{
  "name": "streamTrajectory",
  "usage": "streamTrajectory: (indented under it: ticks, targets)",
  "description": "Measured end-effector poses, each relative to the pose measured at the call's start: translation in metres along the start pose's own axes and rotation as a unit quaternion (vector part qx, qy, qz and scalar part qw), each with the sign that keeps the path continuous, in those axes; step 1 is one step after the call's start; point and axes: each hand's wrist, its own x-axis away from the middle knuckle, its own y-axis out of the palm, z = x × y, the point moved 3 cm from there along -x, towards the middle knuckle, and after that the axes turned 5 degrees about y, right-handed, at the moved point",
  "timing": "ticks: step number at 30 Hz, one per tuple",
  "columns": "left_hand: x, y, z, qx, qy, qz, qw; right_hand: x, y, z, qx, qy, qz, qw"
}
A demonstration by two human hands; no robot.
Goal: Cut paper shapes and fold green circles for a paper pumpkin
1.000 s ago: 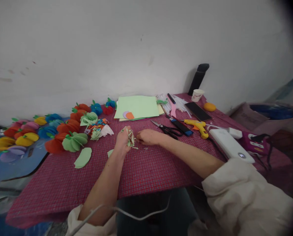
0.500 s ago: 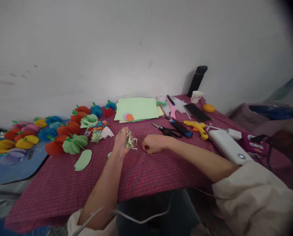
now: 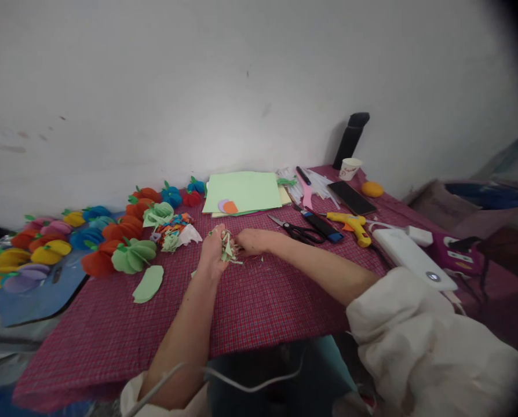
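My left hand (image 3: 212, 250) is closed round a bunch of pale green paper scraps (image 3: 228, 248) above the middle of the table. My right hand (image 3: 250, 241) is beside the bunch, its fingers closed at the edge of the scraps; what they pinch, if anything, is too small to make out. Left of my hands lies a heap of mixed coloured scraps (image 3: 176, 229) with a white piece (image 3: 190, 234). A pale green cut paper shape (image 3: 148, 284) lies nearer the front left, by a green paper pumpkin (image 3: 134, 255).
Several coloured paper pumpkins (image 3: 50, 251) fill the left side. Green sheets (image 3: 244, 191) lie at the back. Rightward are scissors (image 3: 302, 233), a yellow glue gun (image 3: 350, 223), a phone (image 3: 351, 197), a paper cup (image 3: 349, 169), a black bottle (image 3: 350, 139) and a white power bank (image 3: 413, 258).
My right hand has moved left, from a gap away to right beside the scraps in my left hand. My left hand has stayed in nearly the same place.
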Motion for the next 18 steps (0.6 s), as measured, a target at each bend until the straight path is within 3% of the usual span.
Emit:
streamTrajectory:
  ticks: [7,13,18]
  targets:
    - [0.002,0.002,0.003,0.002,0.005,-0.020,1.000,0.027,-0.008,0.006,-0.032,-0.021,-0.002,0.999]
    - [0.002,0.002,0.002,0.005,0.020,-0.017,1.000,0.017,-0.002,-0.011,0.000,0.019,-0.012,1.000]
    - [0.002,0.002,0.002,0.003,0.015,-0.018,1.000,0.022,-0.005,-0.014,0.005,-0.001,-0.019,1.000]
